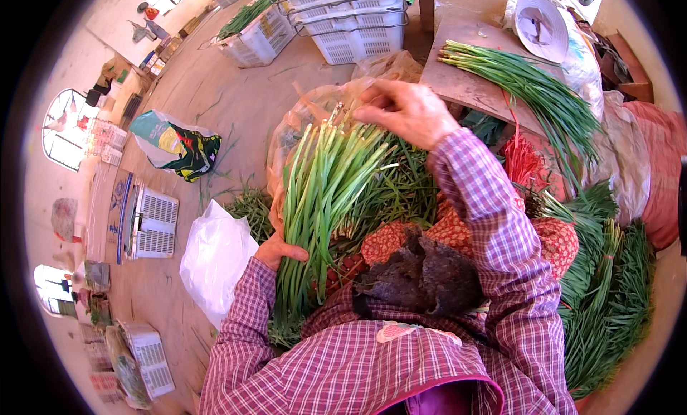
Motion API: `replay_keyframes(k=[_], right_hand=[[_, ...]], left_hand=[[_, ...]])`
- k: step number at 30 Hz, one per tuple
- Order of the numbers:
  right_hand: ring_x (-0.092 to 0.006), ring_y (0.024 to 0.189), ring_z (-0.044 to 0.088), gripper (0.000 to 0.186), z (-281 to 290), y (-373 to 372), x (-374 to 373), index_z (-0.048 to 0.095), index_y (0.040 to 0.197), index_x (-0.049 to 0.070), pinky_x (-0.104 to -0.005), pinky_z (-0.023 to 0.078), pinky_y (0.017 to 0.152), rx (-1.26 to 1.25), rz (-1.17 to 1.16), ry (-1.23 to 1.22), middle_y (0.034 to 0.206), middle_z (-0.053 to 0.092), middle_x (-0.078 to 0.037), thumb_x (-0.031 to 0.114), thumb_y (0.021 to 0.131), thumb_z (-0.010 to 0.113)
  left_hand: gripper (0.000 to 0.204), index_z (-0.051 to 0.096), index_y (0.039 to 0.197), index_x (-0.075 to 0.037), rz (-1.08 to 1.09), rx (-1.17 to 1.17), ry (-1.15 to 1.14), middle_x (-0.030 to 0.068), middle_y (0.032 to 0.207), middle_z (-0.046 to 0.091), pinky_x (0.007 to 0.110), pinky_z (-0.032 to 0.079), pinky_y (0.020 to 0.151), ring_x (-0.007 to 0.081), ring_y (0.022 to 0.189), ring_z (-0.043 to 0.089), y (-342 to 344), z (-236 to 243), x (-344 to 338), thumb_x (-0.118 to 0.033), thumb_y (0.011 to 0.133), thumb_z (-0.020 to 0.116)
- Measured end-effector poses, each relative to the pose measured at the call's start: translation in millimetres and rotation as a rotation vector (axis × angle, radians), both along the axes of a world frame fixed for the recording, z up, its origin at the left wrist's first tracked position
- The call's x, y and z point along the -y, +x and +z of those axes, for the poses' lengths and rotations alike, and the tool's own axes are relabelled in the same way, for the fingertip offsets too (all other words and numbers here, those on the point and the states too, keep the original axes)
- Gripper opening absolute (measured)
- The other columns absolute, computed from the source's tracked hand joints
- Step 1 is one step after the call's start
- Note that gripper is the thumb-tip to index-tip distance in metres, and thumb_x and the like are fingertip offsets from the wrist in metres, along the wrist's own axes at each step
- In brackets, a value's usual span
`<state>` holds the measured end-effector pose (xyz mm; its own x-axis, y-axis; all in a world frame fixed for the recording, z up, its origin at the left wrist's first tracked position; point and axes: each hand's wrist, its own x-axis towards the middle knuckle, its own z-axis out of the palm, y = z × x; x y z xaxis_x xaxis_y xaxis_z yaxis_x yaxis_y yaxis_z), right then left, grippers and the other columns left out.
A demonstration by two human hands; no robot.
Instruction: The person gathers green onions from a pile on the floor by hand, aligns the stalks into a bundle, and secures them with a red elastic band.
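Note:
My left hand [279, 250] grips a loose bunch of green chives [325, 179] low on its leafy length, with pale root ends pointing up. At the top of the bunch my right hand [404, 114] is pinched just by those pale ends; what lies between its fingertips is too small to tell. An orange plastic sheet [285, 150] and loose greens [411, 186] lie behind the bunch. Red floral cloth [386, 244] and a dark ragged piece of material [422, 279] cover my lap.
A bench [465, 85] bears another bunch [515, 85] and a hat [540, 28]. Tied bunches [608, 300] lie at right, near red string [522, 161]. A white bag [215, 264], a printed sack [175, 146] and crates [343, 32] stand on the floor.

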<state>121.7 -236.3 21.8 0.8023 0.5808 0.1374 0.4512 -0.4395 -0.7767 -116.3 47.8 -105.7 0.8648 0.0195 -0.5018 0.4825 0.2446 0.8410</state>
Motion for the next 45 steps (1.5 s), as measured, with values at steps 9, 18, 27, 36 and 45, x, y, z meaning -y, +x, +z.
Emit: replay_keyframes(k=[9, 18, 27, 36, 45], right_hand=[[-0.0187, 0.082, 0.068, 0.021, -9, 50, 65, 0.071, 0.097, 0.013, -0.0349, 0.056, 0.071, 0.305, -0.449, 0.183, 0.091, 0.072, -0.007, 0.031, 0.089, 0.067], [-0.0275, 0.096, 0.067, 0.029, -75, 43, 130, 0.069, 0.111, 0.023, -0.0455, 0.053, 0.079, 0.076, -0.598, -0.866, 0.105, 0.07, -0.009, 0.042, 0.089, 0.064], [-0.0308, 0.11, 0.062, 0.057, -27, -14, -20, 0.054, 0.129, 0.005, -0.0426, 0.049, 0.096, 0.314, 0.158, -0.013, 0.113, 0.066, -0.018, 0.042, 0.087, 0.067], [-0.0265, 0.092, 0.064, 0.022, -51, 31, 29, 0.07, 0.103, 0.015, -0.0431, 0.047, 0.089, 0.599, -0.36, -0.367, 0.097, 0.067, -0.008, 0.031, 0.092, 0.06], [-0.037, 0.136, 0.039, 0.116, -91, 11, 37, 0.021, 0.151, 0.001, -0.0448, 0.031, 0.114, -0.284, 0.124, -0.133, 0.146, 0.038, -0.028, 0.08, 0.074, 0.057]], left_hand=[[0.086, 0.052, 0.131, 0.003, 0.05, 0.091, -0.072, 0.0184, 0.115, 0.066, 0.045, 0.054, 0.088, 0.034, 0.098, 0.066, -5, -3, -5, 0.001, 0.047, 0.075], [0.071, 0.058, 0.118, 0.008, 0.064, 0.258, -0.332, 0.0212, 0.096, 0.067, 0.043, 0.057, 0.067, 0.034, 0.076, 0.067, -16, -16, -47, -0.009, 0.049, 0.069], [0.072, 0.056, 0.12, 0.006, -0.095, 0.308, -0.495, 0.0191, 0.09, 0.064, 0.046, 0.051, 0.067, 0.0326, 0.074, 0.063, 3, 4, -13, -0.01, 0.053, 0.076], [0.08, 0.051, 0.128, 0.004, -0.122, 0.252, -0.549, 0.0164, 0.085, 0.062, 0.044, 0.048, 0.065, 0.0309, 0.072, 0.06, -1, -2, -9, -0.008, 0.054, 0.077], [0.079, 0.049, 0.131, 0.004, -0.029, 0.251, -0.536, 0.0192, 0.095, 0.063, 0.045, 0.057, 0.068, 0.0328, 0.079, 0.065, 16, -9, -14, -0.004, 0.056, 0.073]])
